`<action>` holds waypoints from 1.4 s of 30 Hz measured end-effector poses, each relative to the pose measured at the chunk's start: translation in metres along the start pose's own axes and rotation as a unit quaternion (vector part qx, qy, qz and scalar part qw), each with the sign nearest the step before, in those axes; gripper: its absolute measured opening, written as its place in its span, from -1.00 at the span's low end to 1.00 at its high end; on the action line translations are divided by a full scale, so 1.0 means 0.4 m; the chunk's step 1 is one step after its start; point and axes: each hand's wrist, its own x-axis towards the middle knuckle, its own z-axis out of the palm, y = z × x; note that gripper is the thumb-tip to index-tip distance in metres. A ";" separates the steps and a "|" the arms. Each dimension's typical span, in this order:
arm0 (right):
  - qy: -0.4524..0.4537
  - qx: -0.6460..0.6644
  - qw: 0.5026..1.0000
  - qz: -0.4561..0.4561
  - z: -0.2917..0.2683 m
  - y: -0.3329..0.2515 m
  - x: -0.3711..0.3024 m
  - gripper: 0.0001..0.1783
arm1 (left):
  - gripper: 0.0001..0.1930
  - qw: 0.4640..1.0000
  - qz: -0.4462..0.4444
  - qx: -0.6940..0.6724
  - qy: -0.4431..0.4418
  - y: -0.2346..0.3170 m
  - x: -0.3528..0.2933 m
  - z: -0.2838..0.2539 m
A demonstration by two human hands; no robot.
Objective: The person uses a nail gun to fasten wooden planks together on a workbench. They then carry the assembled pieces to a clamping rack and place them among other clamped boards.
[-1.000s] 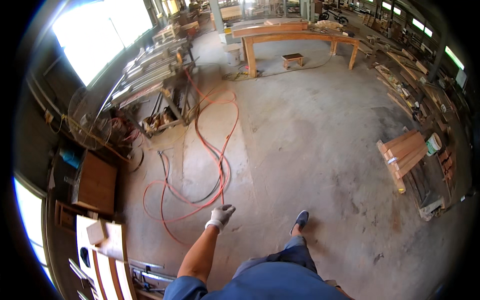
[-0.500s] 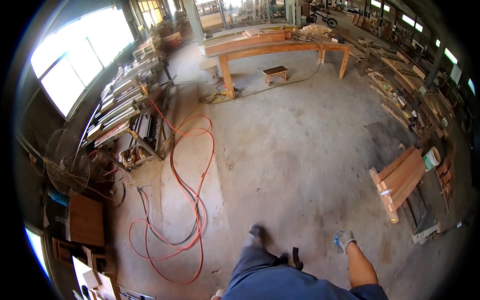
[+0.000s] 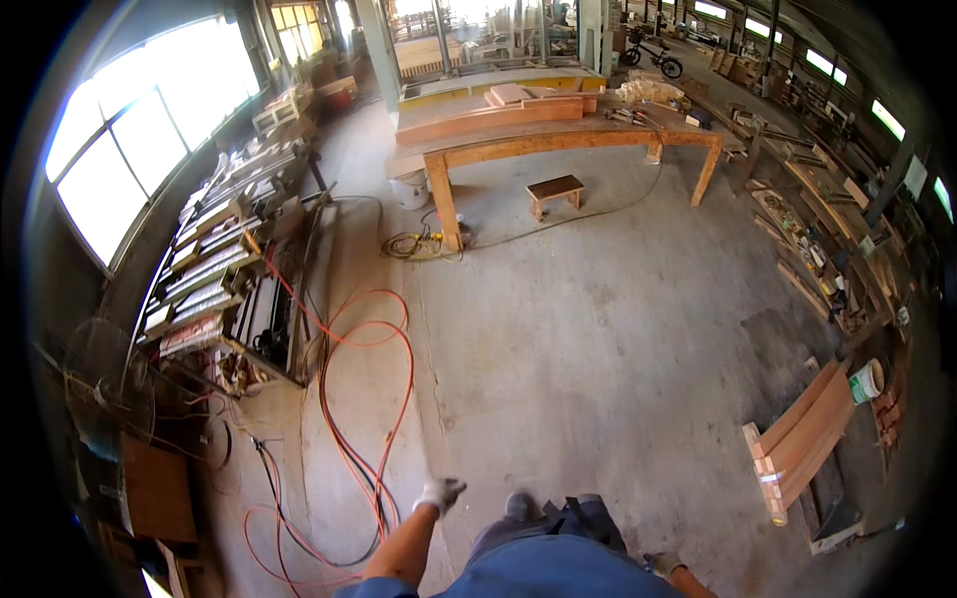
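My left hand [image 3: 439,495], in a pale work glove with dark fingertips, hangs above the concrete floor beside the looped orange hose [image 3: 406,399]. Its fingers reach out to the right and nothing shows in them. Low in the picture, right of my legs, is my gloved right hand [image 3: 662,565]; its fingers are too small and partly turned away to read. Ahead stands a long wooden workbench [image 3: 568,131], with reddish boards [image 3: 498,118] lying along its top. A small wooden stool [image 3: 555,187] is on the floor underneath.
On the left, a metal rack [image 3: 269,364] carries many wood strips, with a large fan [image 3: 105,389] nearby. At right, reddish planks [image 3: 807,439] lean beside a white-green bucket [image 3: 866,382]. Cable coils [image 3: 409,244] lie by the bench's left leg. Lumber piles line the right side.
The bench and stool appear closer and lower in view. My left hand has swung forward into sight, while my right hand has dropped back toward the lower edge.
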 end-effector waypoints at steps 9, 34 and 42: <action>0.007 -0.048 0.998 0.051 -0.125 -0.426 0.188 -0.63 | -0.45 0.988 0.066 -0.100 0.099 0.584 0.395 -0.242; 0.029 0.073 0.945 -0.317 -0.376 -2.341 0.481 -0.73 | -0.44 0.950 -0.180 -0.254 -0.016 1.150 1.025 -0.367; 0.205 -0.208 0.772 -0.565 -0.234 -2.821 0.249 -0.62 | -0.67 0.920 0.197 -0.339 0.022 2.041 1.232 -0.711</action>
